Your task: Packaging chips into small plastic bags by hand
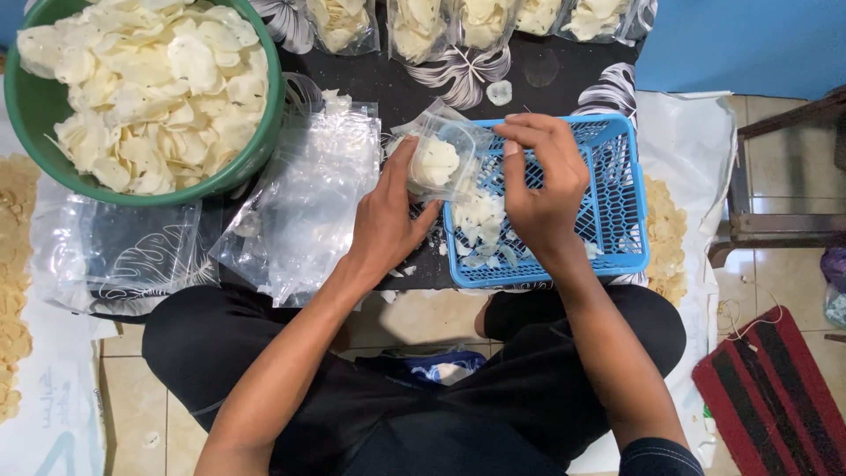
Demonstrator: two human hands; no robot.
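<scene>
Spread underneath everything: a dark cloth point(493, 79) with pale leaf prints, laid over the floor. Upper left, largest of the lot: a green bowl point(35, 106) heaped with pale round crackers point(150, 79). Right of centre, a blue plastic basket point(617, 203) with open mesh walls, holding a small scatter of the same crackers point(480, 216) in its near left corner. Between bowl and basket, a loose pile of empty clear plastic bags point(308, 194), flat and overlapping, partly on the cloth. Along the far edge, a row of filled bags point(414, 26), side by side. At far left and past the basket's right side, more yellowish crackers point(665, 234) spread out on white sheeting. Lower right, a red and black striped mat point(775, 388) on the tiles. Closer in: left hand point(388, 216) clamped around a small clear bag point(441, 154) part-filled with crackers, held upright just over the basket's left rim. Right hand point(542, 181) curled above the basket, fingertips pinched together at the bag's open mouth, touching its edge; impossible to tell whether a cracker sits between them.
</scene>
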